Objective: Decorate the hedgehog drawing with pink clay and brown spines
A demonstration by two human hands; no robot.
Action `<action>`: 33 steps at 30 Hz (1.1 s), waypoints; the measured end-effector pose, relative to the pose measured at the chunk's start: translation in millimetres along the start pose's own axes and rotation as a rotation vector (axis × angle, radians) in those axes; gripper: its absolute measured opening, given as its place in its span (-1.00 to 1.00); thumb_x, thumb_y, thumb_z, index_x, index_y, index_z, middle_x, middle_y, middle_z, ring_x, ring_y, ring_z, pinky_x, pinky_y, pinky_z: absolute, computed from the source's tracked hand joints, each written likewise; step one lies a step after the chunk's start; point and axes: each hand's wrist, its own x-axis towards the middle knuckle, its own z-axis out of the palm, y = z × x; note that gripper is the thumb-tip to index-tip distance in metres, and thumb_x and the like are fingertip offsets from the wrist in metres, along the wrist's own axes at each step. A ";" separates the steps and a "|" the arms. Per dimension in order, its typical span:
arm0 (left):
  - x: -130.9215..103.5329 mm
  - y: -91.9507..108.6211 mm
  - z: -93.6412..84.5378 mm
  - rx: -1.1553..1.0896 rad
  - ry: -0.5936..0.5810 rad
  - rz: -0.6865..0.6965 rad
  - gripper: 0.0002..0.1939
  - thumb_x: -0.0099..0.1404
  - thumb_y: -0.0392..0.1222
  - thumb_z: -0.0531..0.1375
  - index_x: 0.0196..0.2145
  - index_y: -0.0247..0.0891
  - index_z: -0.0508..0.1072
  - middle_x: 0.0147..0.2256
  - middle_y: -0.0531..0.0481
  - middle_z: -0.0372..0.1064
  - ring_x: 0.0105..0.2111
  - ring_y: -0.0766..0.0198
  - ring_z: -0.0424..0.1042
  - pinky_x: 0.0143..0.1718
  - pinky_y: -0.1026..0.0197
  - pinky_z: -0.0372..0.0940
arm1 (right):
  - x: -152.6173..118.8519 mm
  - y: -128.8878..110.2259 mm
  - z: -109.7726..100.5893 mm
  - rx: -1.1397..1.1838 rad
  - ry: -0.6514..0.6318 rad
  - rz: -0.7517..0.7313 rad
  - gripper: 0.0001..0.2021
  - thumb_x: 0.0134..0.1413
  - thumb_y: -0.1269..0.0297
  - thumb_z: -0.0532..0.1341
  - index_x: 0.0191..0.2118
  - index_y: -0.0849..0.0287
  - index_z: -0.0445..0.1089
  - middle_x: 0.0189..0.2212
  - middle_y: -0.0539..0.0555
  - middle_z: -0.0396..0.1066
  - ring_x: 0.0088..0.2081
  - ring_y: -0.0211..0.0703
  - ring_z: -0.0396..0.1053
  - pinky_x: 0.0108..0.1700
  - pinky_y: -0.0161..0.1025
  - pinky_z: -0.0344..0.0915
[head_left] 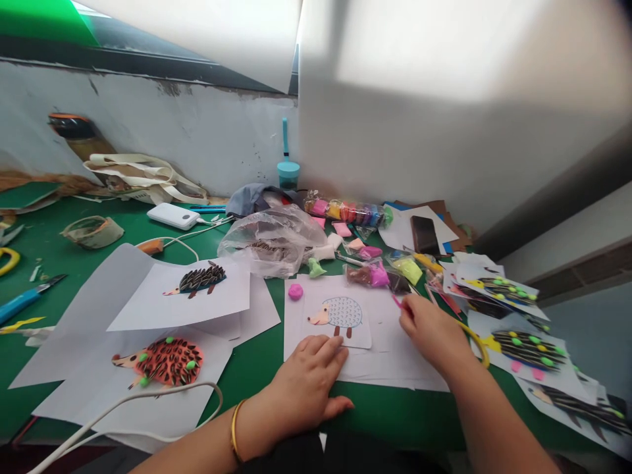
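Observation:
My left hand (310, 375) lies flat with its fingers spread, fingertips at the lower edge of a small card (363, 336) that shows a hedgehog with a blue scalloped back. The card rests on white paper sheets (395, 368). At the right of these sheets, my right hand (428, 328) is closed, its fingers pinching a thin pink piece (397, 301) that sticks out to the left. A round pink clay lump (295, 291) sits at the sheets' upper left corner. Wrapped clay packets (379, 274) lie just beyond the sheets.
Hedgehog pictures lie at the left (175, 361) and right (526, 345). Behind are a clear plastic bag (276, 240), a white power bank (172, 216) and a dark phone (424, 235). A white cable (143, 395) crosses the lower left; a blue cutter (24, 303) lies far left.

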 end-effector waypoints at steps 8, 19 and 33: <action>-0.3 0.4 0.1 -0.018 -0.015 -0.060 -0.18 0.15 0.31 0.24 0.24 -0.20 0.28 0.34 -0.25 0.05 0.24 -0.18 0.17 0.21 -0.16 0.17 | -4.0 -51.9 22.6 0.422 0.037 -0.442 -0.80 0.22 0.36 0.11 -0.24 0.08 0.50 -0.29 0.03 0.44 -0.26 -0.19 0.41 -0.21 -0.28 0.25; 0.0 2.0 -0.4 -0.014 -0.026 -0.074 -0.16 0.14 0.31 0.24 0.25 -0.18 0.25 0.34 -0.27 0.02 0.24 -0.20 0.16 0.20 -0.18 0.17 | -5.8 -53.2 37.6 0.407 0.059 -0.498 -0.76 0.18 0.42 0.15 -0.19 0.05 0.56 -0.33 0.03 0.44 -0.29 -0.21 0.41 -0.24 -0.30 0.27; 0.9 2.8 -2.1 0.013 -0.035 -0.064 -0.15 0.14 0.33 0.24 0.25 -0.20 0.25 0.33 -0.30 0.04 0.24 -0.21 0.18 0.20 -0.17 0.16 | -6.1 -55.8 35.7 0.353 0.059 -0.526 -0.77 0.19 0.41 0.15 -0.21 0.07 0.57 -0.34 0.04 0.44 -0.30 -0.20 0.40 -0.27 -0.29 0.24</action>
